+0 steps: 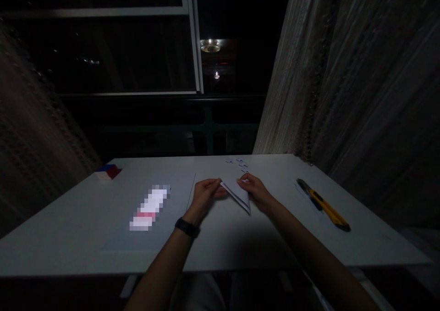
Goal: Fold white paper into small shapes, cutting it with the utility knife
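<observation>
A folded piece of white paper is held between my two hands above the middle of the table. My left hand, with a dark band on its wrist, pinches the paper's upper left corner. On the other side my right hand grips the right edge, thumb on top. The paper's folded layers stand slightly apart along the lower left edge. Just beyond my hands lie several small pale paper pieces with dark marks.
A lit, pixelated phone-like screen lies on a large pale sheet at left. A yellow and black utility knife lies at right. A coloured cube sits at the back left of the white table. Curtains and a dark window stand behind.
</observation>
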The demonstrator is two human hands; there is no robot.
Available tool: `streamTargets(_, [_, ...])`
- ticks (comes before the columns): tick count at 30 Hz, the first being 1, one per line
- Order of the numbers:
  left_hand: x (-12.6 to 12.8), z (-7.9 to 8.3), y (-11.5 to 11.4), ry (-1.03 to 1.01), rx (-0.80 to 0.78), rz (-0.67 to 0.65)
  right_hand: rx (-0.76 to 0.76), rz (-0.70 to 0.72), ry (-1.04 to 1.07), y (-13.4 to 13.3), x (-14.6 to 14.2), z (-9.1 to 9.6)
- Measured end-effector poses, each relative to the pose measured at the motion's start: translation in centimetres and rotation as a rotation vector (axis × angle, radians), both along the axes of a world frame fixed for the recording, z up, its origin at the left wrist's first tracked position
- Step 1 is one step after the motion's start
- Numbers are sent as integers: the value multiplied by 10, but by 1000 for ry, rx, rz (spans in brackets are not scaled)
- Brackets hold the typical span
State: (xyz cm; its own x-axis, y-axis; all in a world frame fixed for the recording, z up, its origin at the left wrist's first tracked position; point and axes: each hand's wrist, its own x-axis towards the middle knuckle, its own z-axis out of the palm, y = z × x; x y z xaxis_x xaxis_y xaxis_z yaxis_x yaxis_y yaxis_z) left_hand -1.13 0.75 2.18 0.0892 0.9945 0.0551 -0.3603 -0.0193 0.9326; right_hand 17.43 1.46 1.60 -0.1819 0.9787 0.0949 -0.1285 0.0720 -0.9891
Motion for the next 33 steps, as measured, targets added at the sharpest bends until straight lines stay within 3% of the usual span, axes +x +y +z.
streamTargets(3, [0,2,-2,5,-5,-67,90,-119,-81,4,-1,-2])
streamTargets(6, [1,3,-4,21,15,-48,159,-194,-172,7,-2,-2])
streamTargets(14, [4,1,-4,102,45,-1,362,-247,-276,10,-1,-5])
streamTargets(26, [3,-1,-2,134,53,40,308,-206,-273,10,1,-5])
streamTargets(33, [4,3,-5,141,25,-3,128,-49,-132,0,1,0])
